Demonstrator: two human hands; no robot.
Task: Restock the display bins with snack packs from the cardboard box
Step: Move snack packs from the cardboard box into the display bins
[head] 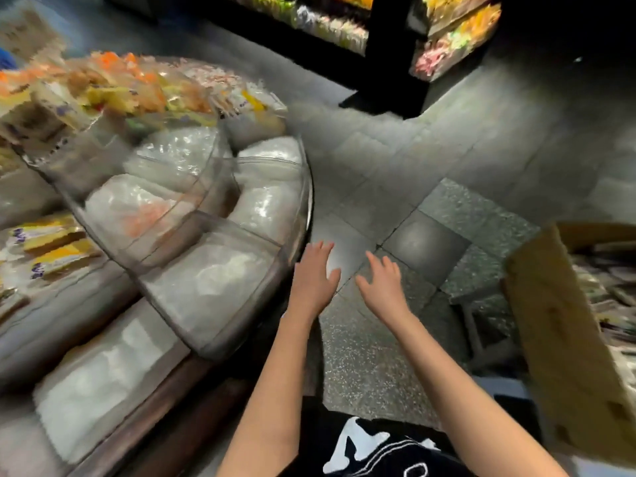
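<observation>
Mostly blurred: display bins (192,215); cardboard box (564,332) cut off right.

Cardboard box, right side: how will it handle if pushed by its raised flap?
The flap looks creased, so it would probably fold rather than shift the cardboard box. Snack packs lie piled inside, so it is likely heavy to slide.
</observation>
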